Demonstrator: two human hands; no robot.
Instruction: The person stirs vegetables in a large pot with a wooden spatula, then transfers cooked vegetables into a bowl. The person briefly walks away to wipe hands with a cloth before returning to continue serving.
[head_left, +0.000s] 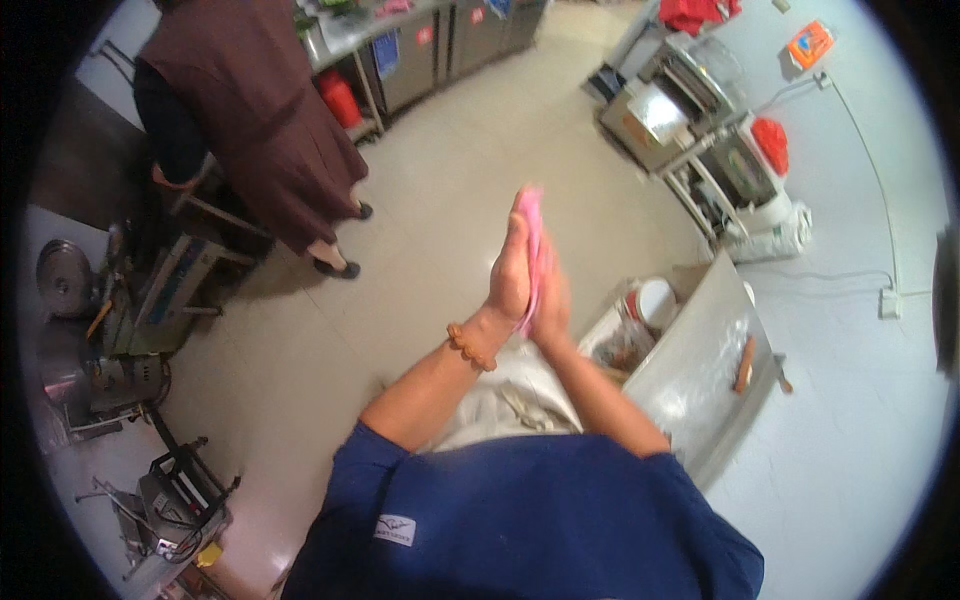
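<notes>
Between my two palms a thin pink cloth (532, 225) is pressed flat. My left hand (511, 274), with a bracelet of orange-brown beads (470, 347) at its wrist, lies against one side of it. Against the other side is my right hand (552, 292), slightly blurred. Both hands are raised in front of me, fingers pointing away, above the tiled floor. Part of the cloth is hidden by the palms.
At my right stands a metal-topped table (697, 375) bearing a wooden rod (745, 364). A white bucket (655, 301) is beside it. Steel machines (660, 112) line the right wall. A person in a brown garment (255, 112) stands ahead left. Equipment (176, 495) sits at lower left.
</notes>
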